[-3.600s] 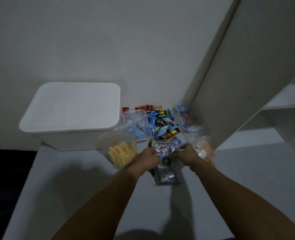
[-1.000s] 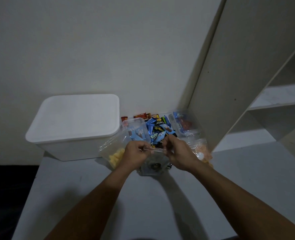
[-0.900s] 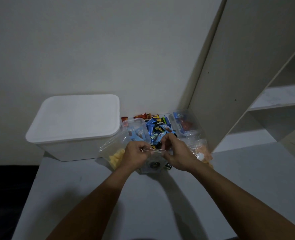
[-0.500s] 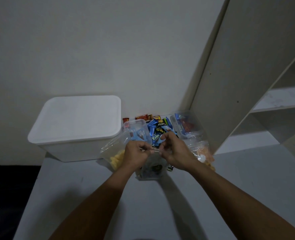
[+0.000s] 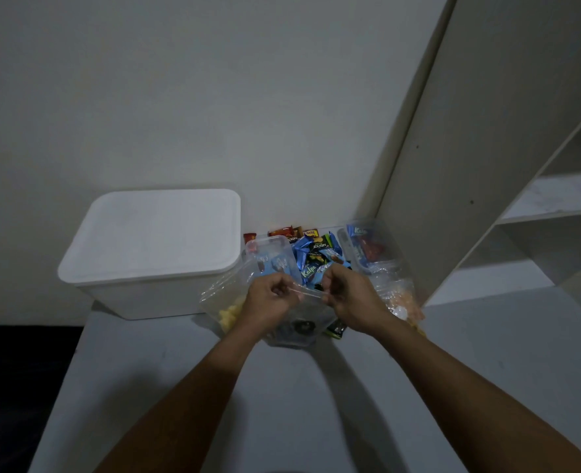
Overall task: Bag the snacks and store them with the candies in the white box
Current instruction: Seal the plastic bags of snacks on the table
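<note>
A clear zip bag (image 5: 297, 327) with dark snacks inside stands on the grey surface (image 5: 282, 404); the left hand (image 5: 269, 300) and right hand (image 5: 348, 302) each pinch its top edge, stretched between them. Just behind lie loose candies (image 5: 316, 256), flanked by two clear tubs. A bag of yellow snacks (image 5: 226, 302) sits left, an orange-snack bag (image 5: 400, 298) right. The lidded white box (image 5: 152, 247) stands far left

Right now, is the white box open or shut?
Shut: the flat lid covers the white box fully.
</note>
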Tool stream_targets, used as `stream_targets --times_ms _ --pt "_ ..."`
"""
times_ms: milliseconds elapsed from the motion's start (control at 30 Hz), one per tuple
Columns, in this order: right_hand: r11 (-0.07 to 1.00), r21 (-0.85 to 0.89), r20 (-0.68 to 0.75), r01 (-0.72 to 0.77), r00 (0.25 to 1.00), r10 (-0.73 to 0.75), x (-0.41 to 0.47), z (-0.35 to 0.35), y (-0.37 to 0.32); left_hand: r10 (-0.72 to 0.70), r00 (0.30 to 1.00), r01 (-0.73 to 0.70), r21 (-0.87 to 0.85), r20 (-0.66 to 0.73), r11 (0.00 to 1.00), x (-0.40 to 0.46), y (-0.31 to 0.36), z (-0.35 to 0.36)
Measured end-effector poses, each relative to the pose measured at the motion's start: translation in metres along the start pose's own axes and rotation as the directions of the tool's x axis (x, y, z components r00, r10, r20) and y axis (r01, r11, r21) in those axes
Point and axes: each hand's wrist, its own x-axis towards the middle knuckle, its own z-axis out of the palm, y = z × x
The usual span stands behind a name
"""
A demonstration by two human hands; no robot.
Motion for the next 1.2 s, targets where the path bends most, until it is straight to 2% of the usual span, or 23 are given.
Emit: stream_targets --times_ms 100,167,267,367,500,567,833,900,967,1000,1067,1133,1200 --pt "0.999 0.048 0.015 -0.004 1.000 0.003 0.001 0.002 -0.003 0.009 0.999 -0.010 0.018 0.054 1.000 0.000 -0.002 0.002" --pt "0.996 0.089 0.024 -0.026 0.999 0.024 -0.001 -0.001 -0.008 0.035 0.999 -0.035 0.052 -0.001 0.998 0.001 -0.004 0.002" --pt "0.999 0.025 0.018 -0.022 1.000 0.022 -0.001 -0.008 -0.008 0.046 0.996 -0.041 0.059 -0.073 0.997 0.001 -0.002 -0.001" --pt "0.999 0.008 0.001 -0.035 0.999 0.035 -0.002 -0.012 -0.009 0.022 0.997 -0.023 -0.017 -0.080 1.000 0.000 0.000 -0.003" --pt "0.996 0.071 -0.020 -0.051 0.998 0.053 -0.004 -0.015 -0.010 -0.133 0.989 0.116 -0.225 -0.059 0.967 -0.001 -0.003 -0.009" --pt "0.995 0.066 -0.024 -0.075 0.997 0.077 -0.004 -0.017 -0.008 -0.167 0.984 0.141 -0.293 -0.065 0.946 -0.001 -0.003 -0.012" --pt "0.993 0.093 -0.035 -0.078 0.996 0.082 -0.002 -0.020 -0.011 -0.162 0.978 0.133 -0.209 -0.130 0.969 -0.001 -0.001 -0.020" --pt "0.994 0.088 -0.056 -0.072 0.995 0.077 -0.003 -0.019 -0.011 -0.128 0.964 0.099 -0.136 -0.231 0.986 -0.001 -0.001 -0.017" --pt "0.995 0.082 -0.066 -0.060 0.996 0.066 -0.006 -0.017 -0.011 -0.141 0.931 0.123 -0.073 -0.337 0.990 -0.001 0.003 -0.013" --pt "0.996 0.072 -0.065 -0.047 0.997 0.052 -0.008 -0.016 -0.011 -0.170 0.934 0.157 -0.067 -0.313 0.985 -0.002 0.006 -0.010" --pt "1.000 0.029 -0.080 -0.003 0.997 0.005 -0.010 -0.011 -0.011 -0.288 0.943 0.269 -0.129 -0.167 0.955 -0.003 0.012 -0.006" --pt "0.999 -0.015 -0.099 0.032 0.995 -0.033 -0.011 -0.006 -0.010 -0.395 0.918 0.376 -0.230 -0.042 0.898 -0.004 0.016 -0.004" --pt "0.998 -0.043 -0.098 0.042 0.994 -0.046 -0.012 -0.003 -0.009 -0.447 0.894 0.432 -0.284 0.015 0.856 -0.004 0.017 -0.003"
